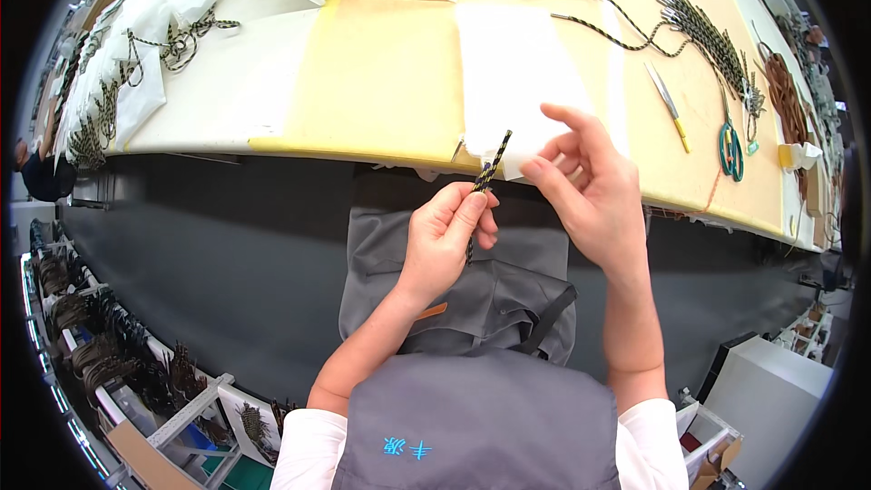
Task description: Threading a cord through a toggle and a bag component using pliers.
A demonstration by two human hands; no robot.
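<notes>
My left hand (445, 229): thumb and fingers pinching the black-and-yellow braided cord (494, 158) | cord: tilted, near the yellow table edge (363, 149) | my right hand (594, 186): fingers spread, holding nothing | risk: a slackened pinch could drop it onto my dark-grey cloth apron (481, 399)

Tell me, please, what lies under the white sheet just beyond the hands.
The white sheet lies on the table, whose yellowish surface shows around it. Whatever else lies directly beneath it is covered and cannot be seen.
</notes>
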